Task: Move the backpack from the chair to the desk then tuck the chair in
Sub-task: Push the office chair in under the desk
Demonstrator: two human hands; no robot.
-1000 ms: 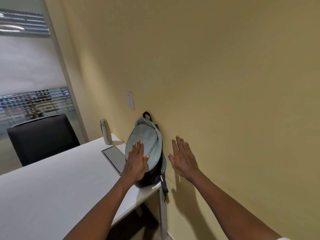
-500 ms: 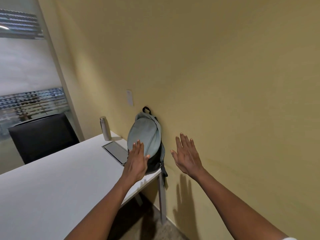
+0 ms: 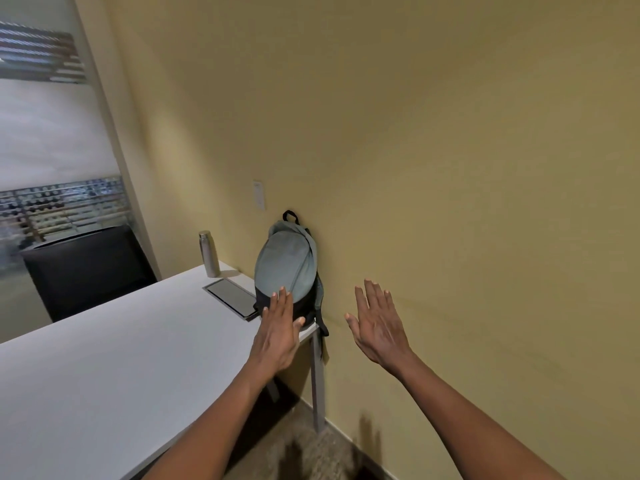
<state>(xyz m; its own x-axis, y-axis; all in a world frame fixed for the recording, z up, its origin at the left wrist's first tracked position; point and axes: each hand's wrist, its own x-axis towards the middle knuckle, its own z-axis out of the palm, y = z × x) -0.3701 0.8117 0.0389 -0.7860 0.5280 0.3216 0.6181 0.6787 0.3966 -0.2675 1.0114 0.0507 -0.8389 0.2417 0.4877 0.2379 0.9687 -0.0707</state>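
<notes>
A grey-green backpack (image 3: 287,265) with a black base stands upright on the corner of the white desk (image 3: 104,368), leaning against the yellow wall. My left hand (image 3: 278,330) is flat and open in front of the pack's lower part, fingers apart; I cannot tell whether the fingertips touch it. Off the desk's right end, my right hand (image 3: 379,323) hovers open near the wall, holding nothing. A black chair (image 3: 86,268) stands at the desk's far side, only its backrest showing.
A steel bottle (image 3: 209,253) stands at the desk's far corner. A flat grey cable hatch (image 3: 232,297) lies in the desktop left of the backpack. The desk leg (image 3: 318,379) runs down to carpet. A frosted glass partition (image 3: 52,133) is at left.
Both hands have drawn back from the backpack toward me, and the view has pulled away; the pack stays standing on the desk corner.
</notes>
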